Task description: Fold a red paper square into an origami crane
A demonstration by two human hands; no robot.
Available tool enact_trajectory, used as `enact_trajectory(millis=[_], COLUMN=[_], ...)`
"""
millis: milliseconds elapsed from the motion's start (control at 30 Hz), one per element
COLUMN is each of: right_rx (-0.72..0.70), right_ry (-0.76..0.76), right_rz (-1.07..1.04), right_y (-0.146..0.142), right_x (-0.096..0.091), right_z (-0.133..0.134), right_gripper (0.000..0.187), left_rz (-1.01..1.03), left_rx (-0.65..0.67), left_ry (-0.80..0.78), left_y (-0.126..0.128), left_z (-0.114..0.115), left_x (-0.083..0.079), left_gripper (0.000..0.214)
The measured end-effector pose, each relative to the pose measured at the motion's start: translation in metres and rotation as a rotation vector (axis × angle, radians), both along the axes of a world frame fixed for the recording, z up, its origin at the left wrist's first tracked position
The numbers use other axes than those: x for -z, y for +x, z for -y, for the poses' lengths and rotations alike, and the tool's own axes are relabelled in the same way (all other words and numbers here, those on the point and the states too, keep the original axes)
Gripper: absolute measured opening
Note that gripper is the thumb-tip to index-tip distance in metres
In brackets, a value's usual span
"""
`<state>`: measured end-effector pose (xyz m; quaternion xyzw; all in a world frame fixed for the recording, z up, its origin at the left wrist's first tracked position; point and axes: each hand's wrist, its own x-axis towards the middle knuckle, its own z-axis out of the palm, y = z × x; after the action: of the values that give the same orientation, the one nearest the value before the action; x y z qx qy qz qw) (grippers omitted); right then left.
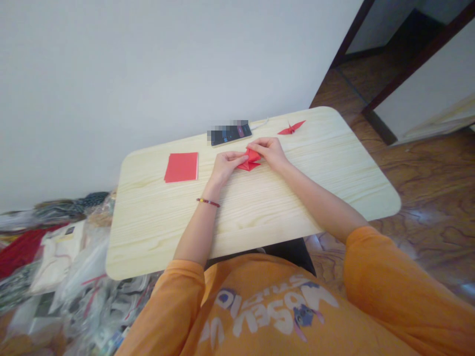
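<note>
A folded piece of red origami paper (250,160) lies on the pale wooden table (260,232), a little beyond the middle. My left hand (224,166) pinches its near left side with the fingertips. My right hand (269,152) grips it from the far right, with the fingers partly covering the paper. The hands hide part of the fold. To the left of my left hand rests a square stack of red paper (181,167). A red paper crane (291,128) lies near the table's far edge, beyond my right hand.
A smartphone (230,132) with a cable lies at the far edge. A white wall (148,74) runs behind the table. Plastic bags and fabrics (63,262) are heaped low on the left. A wooden floor (426,198) and doorway (404,54) lie to the right.
</note>
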<state>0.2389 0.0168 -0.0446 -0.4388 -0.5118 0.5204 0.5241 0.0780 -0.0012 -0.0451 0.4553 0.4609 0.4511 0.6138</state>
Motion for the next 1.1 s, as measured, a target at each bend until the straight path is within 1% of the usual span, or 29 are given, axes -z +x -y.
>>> enact_trajectory(millis=[133, 267, 467, 633, 733, 900, 1100], right_rx=[-0.004, -0.010, -0.027, -0.037, -0.020, -0.019, -0.032], right_ry=[-0.003, 0.002, -0.085, -0.113, -0.131, -0.117, -0.088], right_rz=[0.022, 0.014, -0.058, -0.088, -0.074, -0.070, -0.057], right_y=[0.0002, 0.0005, 0.0003, 0.0005, 0.0006, 0.0005, -0.0002], right_x=[0.0024, 0.0022, -0.0002, -0.0037, -0.0052, -0.0037, -0.0016], right_z=[-0.0010, -0.0008, 0.0009, 0.0028, 0.0036, 0.0030, 0.0023], right_gripper=[0.029, 0.028, 0.031, 0.031, 0.033, 0.037, 0.031], left_rz=[-0.014, -0.008, 0.016, 0.015, 0.001, -0.004, -0.010], left_rx=[-0.001, -0.009, -0.009, -0.017, -0.024, -0.033, -0.036], left_ry=[0.000, 0.039, 0.029, 0.033, 0.030, 0.031, 0.038], left_y=[0.0005, 0.0003, 0.0000, 0.0008, 0.0009, 0.0007, 0.0015], left_z=[0.0002, -0.0014, -0.0013, 0.0001, -0.0001, -0.0010, 0.0002], left_x=[-0.0001, 0.0023, 0.0013, -0.0004, -0.0003, 0.0006, -0.0012], left_gripper=[0.040, 0.041, 0.040, 0.038, 0.037, 0.039, 0.035])
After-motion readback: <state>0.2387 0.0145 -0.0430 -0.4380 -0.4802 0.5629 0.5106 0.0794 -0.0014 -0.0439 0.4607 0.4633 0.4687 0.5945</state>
